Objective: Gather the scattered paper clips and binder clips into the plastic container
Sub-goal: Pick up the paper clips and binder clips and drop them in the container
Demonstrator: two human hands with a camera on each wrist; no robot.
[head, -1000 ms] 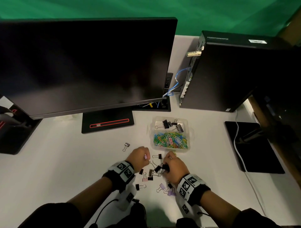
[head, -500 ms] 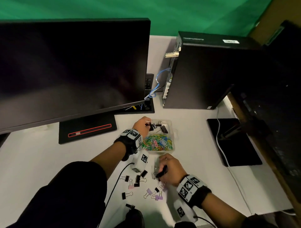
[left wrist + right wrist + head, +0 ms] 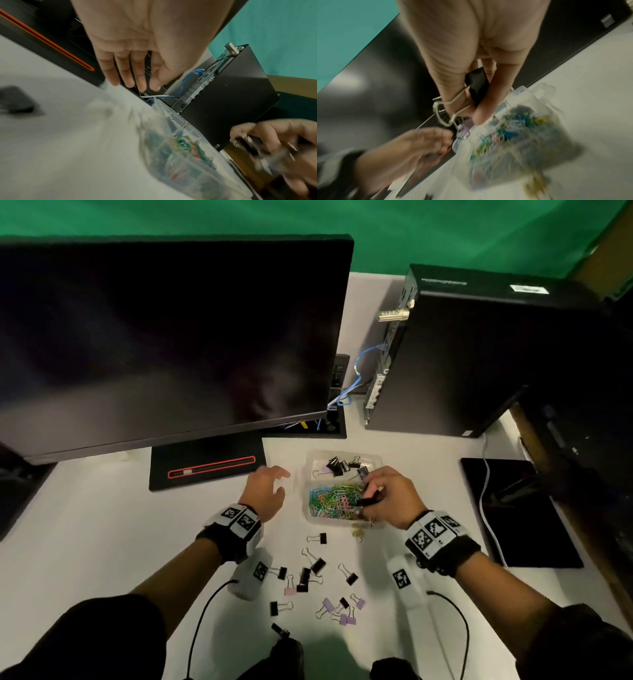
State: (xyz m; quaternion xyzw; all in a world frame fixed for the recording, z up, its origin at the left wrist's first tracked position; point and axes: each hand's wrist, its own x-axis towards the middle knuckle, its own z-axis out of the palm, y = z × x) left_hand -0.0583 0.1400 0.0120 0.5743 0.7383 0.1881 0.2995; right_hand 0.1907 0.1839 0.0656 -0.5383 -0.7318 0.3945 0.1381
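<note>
– Where is the clip?
– Right hand (image 3: 387, 496) pinches a black binder clip (image 3: 476, 83) over the plastic container (image 3: 342, 520); the binder-clip compartment (image 3: 373, 460) lies at eleven o'clock.
– The left?
– Left hand (image 3: 265, 491) relaxed, holding nothing.

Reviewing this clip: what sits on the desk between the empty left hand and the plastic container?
Nothing: in the head view, only a narrow strip of bare white desk separates the left hand from the plastic container.
</note>
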